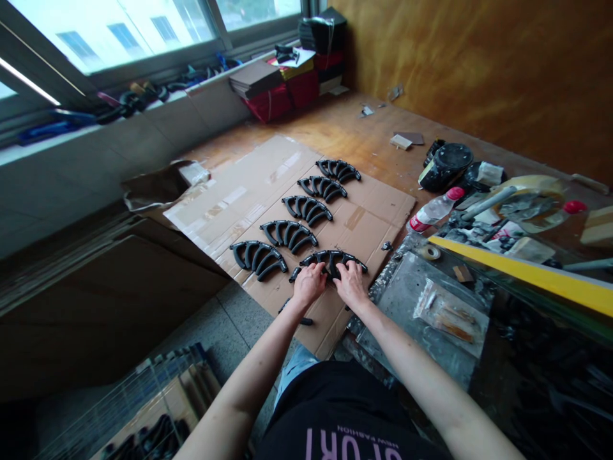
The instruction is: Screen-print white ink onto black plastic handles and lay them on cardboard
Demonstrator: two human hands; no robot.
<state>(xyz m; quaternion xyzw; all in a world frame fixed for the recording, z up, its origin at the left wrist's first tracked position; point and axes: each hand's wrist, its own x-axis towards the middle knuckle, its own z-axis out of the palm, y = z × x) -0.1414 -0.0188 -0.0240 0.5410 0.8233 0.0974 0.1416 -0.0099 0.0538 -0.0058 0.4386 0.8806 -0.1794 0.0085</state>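
Observation:
Both hands work at the near group of black curved handle-like pieces (pixel 330 257), which lies on a flat cardboard sheet (pixel 368 204). At its left side, my left hand (pixel 310 282) has its fingers curled down and closed on a black piece. My right hand (pixel 352 281) is beside it, fingers also closed on a black piece. The fingertips partly hide what they grip. Several fan-shaped rows of the same pieces, such as the nearest left row (pixel 258 257), run away from me up the sheet. Another black piece (pixel 306 321) lies partly behind my left forearm.
To the right are a plastic bottle (pixel 435 209), black containers (pixel 446 166), a tape roll (pixel 430 253), a clear bag (pixel 445 313) and a yellow-edged bin (pixel 522 268). Stacked pads (pixel 268 86) stand by the window. Leaning cardboard sheets (pixel 96 281) and a wire basket (pixel 143 390) are at left.

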